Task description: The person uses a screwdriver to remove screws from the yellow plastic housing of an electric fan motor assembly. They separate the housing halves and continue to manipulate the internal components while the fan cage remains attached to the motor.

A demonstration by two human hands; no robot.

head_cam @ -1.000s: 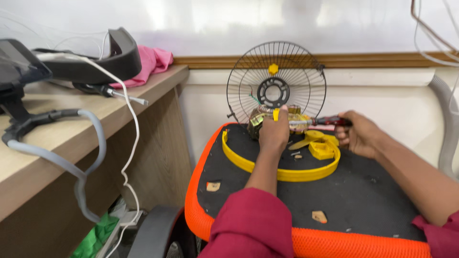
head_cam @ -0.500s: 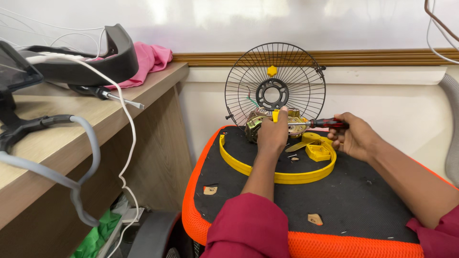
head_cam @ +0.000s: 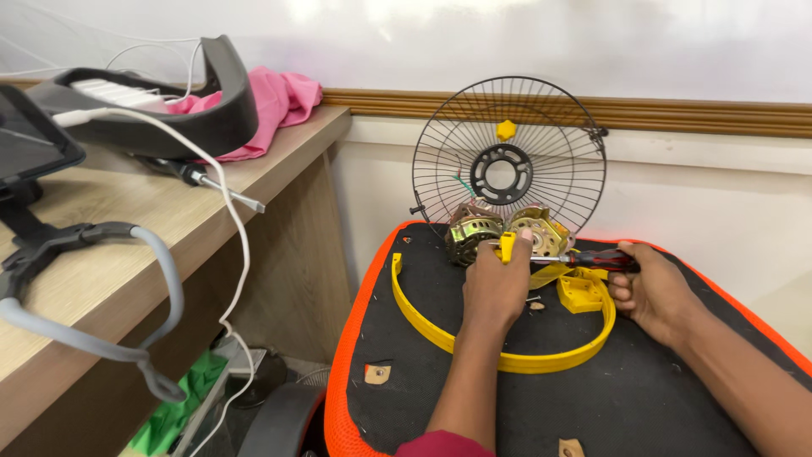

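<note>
My left hand (head_cam: 497, 286) grips a small yellow plastic part (head_cam: 507, 246) right in front of a brass-coloured fan motor (head_cam: 474, 230) and its second half (head_cam: 542, 230). My right hand (head_cam: 653, 292) is closed on a red-and-black screwdriver (head_cam: 596, 259) whose shaft points left toward the motor. A black wire fan guard (head_cam: 508, 160) with a yellow centre cap leans against the wall behind. A yellow ring (head_cam: 506, 360) and a yellow bracket (head_cam: 580, 292) lie on the black seat with orange edging (head_cam: 364, 326).
A wooden desk (head_cam: 127, 271) stands at left with a black headset (head_cam: 182, 118), a pink cloth (head_cam: 275, 100), another screwdriver (head_cam: 211, 184), a white cable (head_cam: 241, 254) and a grey hose (head_cam: 127, 347). Small tan pieces (head_cam: 377, 373) lie on the seat.
The view has shifted slightly; both hands stay at the motor with the yellow part and the screwdriver, barely moving.
</note>
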